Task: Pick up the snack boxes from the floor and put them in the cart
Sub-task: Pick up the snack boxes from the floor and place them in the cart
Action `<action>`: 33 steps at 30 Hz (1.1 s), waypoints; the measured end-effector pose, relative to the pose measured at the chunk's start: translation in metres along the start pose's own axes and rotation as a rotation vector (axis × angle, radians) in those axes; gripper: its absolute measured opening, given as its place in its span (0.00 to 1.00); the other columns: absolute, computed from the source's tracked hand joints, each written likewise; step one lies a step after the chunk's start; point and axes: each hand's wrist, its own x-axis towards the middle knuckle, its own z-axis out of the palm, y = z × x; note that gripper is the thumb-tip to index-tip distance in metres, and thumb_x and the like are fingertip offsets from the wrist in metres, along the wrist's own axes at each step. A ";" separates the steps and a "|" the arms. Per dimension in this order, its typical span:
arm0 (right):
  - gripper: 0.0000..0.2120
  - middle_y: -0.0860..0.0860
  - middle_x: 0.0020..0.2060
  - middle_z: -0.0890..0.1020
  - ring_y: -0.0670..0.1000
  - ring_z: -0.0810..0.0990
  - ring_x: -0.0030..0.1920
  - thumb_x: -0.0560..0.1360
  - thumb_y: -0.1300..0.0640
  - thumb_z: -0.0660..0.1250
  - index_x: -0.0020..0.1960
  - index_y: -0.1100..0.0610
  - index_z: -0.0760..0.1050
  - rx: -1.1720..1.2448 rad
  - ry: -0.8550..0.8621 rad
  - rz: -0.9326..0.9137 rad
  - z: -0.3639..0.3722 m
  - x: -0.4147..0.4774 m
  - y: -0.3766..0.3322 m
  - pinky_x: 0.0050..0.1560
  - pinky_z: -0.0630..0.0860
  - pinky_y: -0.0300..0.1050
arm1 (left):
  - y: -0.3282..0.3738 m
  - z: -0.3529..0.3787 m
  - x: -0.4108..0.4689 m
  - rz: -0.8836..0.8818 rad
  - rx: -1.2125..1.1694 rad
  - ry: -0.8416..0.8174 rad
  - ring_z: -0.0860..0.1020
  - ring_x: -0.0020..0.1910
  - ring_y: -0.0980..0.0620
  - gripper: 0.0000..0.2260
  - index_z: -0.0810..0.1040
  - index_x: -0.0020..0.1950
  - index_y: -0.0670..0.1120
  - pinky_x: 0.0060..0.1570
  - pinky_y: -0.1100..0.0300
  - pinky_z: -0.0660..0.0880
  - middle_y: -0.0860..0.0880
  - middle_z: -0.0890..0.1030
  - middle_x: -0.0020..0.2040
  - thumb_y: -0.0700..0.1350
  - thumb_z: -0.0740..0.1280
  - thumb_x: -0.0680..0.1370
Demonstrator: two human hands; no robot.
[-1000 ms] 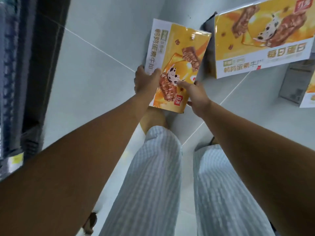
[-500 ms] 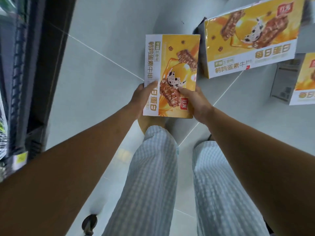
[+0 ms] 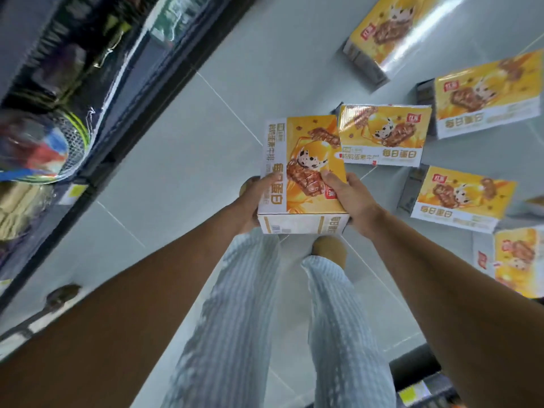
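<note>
our left hand (image 3: 255,198) and right hand (image 3: 354,201) curl round the yellow-and-white cardboard snack box (image 3: 303,175) | box above grey tiled floor (image 3: 182,160) | five like boxes (image 3: 382,135) lie right

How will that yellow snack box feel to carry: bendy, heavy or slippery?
Probably stiff: the held snack box has straight edges and square corners. Likely fairly light, since the left hand and right hand grip only its near end. Its glossy face might be a bit slippery.
</note>
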 end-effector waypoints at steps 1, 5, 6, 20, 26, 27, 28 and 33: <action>0.31 0.54 0.52 0.84 0.54 0.86 0.45 0.68 0.38 0.72 0.65 0.52 0.69 -0.028 0.000 -0.018 -0.003 -0.016 -0.006 0.51 0.82 0.55 | 0.000 0.002 -0.015 0.010 -0.023 0.005 0.80 0.54 0.40 0.41 0.72 0.68 0.45 0.54 0.47 0.78 0.40 0.81 0.60 0.59 0.73 0.58; 0.30 0.53 0.53 0.84 0.54 0.85 0.48 0.70 0.40 0.71 0.66 0.52 0.71 -0.123 0.004 -0.075 -0.012 -0.079 -0.035 0.55 0.80 0.56 | -0.003 0.014 -0.082 0.084 -0.034 0.013 0.83 0.51 0.44 0.28 0.79 0.60 0.48 0.54 0.48 0.78 0.44 0.84 0.54 0.62 0.70 0.66; 0.29 0.53 0.54 0.83 0.55 0.84 0.48 0.71 0.40 0.71 0.66 0.53 0.70 -0.153 -0.002 -0.087 -0.012 -0.095 -0.038 0.55 0.80 0.56 | -0.005 0.016 -0.100 0.106 -0.039 0.009 0.84 0.46 0.47 0.22 0.80 0.56 0.48 0.50 0.52 0.79 0.46 0.85 0.48 0.62 0.68 0.71; 0.46 0.50 0.57 0.81 0.56 0.80 0.57 0.52 0.24 0.66 0.65 0.47 0.71 -0.657 -0.157 -0.219 0.071 -0.289 -0.069 0.61 0.75 0.59 | -0.067 -0.059 -0.327 0.312 -0.182 0.211 0.81 0.51 0.46 0.21 0.75 0.60 0.51 0.53 0.50 0.76 0.49 0.84 0.52 0.65 0.60 0.76; 0.39 0.52 0.57 0.82 0.56 0.82 0.54 0.61 0.29 0.67 0.65 0.50 0.73 -0.809 -0.229 -0.325 0.162 -0.355 -0.041 0.60 0.77 0.57 | -0.129 -0.132 -0.385 0.399 -0.347 0.287 0.81 0.51 0.46 0.21 0.74 0.61 0.52 0.54 0.49 0.76 0.49 0.84 0.52 0.64 0.61 0.76; 0.34 0.52 0.56 0.82 0.55 0.83 0.52 0.66 0.32 0.66 0.65 0.50 0.72 -0.838 -0.240 -0.350 0.179 -0.369 -0.030 0.57 0.78 0.55 | -0.142 -0.146 -0.394 0.411 -0.374 0.297 0.81 0.51 0.46 0.21 0.74 0.62 0.52 0.55 0.48 0.76 0.49 0.84 0.52 0.64 0.61 0.76; 0.30 0.52 0.55 0.83 0.54 0.83 0.51 0.70 0.34 0.66 0.65 0.51 0.72 -0.846 -0.244 -0.362 0.193 -0.378 -0.021 0.54 0.79 0.52 | -0.154 -0.158 -0.403 0.420 -0.379 0.309 0.81 0.52 0.46 0.21 0.74 0.62 0.52 0.55 0.48 0.76 0.49 0.84 0.52 0.64 0.61 0.76; 0.24 0.51 0.53 0.83 0.52 0.83 0.48 0.74 0.37 0.63 0.63 0.50 0.73 -0.916 -0.312 -0.429 0.271 -0.430 0.051 0.46 0.77 0.46 | -0.238 -0.228 -0.457 0.442 -0.434 0.407 0.82 0.50 0.46 0.21 0.74 0.61 0.51 0.51 0.50 0.77 0.48 0.84 0.51 0.63 0.61 0.76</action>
